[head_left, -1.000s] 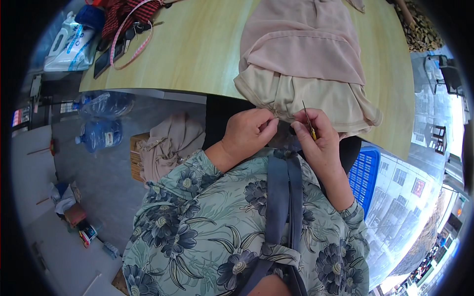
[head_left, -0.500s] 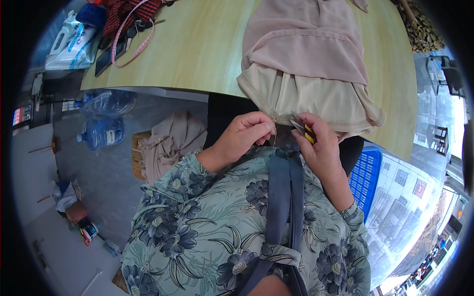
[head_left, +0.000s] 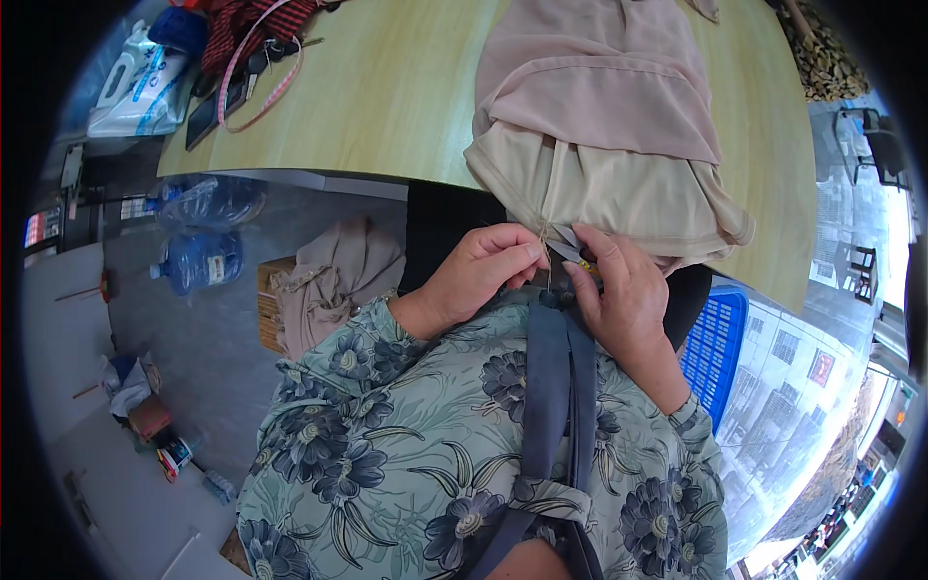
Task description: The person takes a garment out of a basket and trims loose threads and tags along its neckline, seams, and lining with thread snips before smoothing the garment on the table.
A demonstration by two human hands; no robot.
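A dusty-pink garment (head_left: 599,101) with a beige lining (head_left: 628,184) lies over the table's near edge, its hem toward me. My left hand (head_left: 483,271) pinches loose threads (head_left: 547,253) at the left corner of the lining's hem. In my right hand (head_left: 623,285) is a pair of thread snips (head_left: 568,246) with yellow on the grip. Their pointed blades face left, spread around or right beside the threads; I cannot tell which. My right thumb and fingers hide most of the grip.
The wooden table (head_left: 387,87) holds a pink tape measure (head_left: 280,92), a dark phone (head_left: 205,121) and a white jug (head_left: 135,87) at far left. A blue basket (head_left: 715,348) stands below right. Left on the floor are water bottles (head_left: 198,261) and cloth on a wooden stool (head_left: 333,271).
The snips have moved left, and their blades have come up to the threads. My left hand has shifted slightly right, still pinching.
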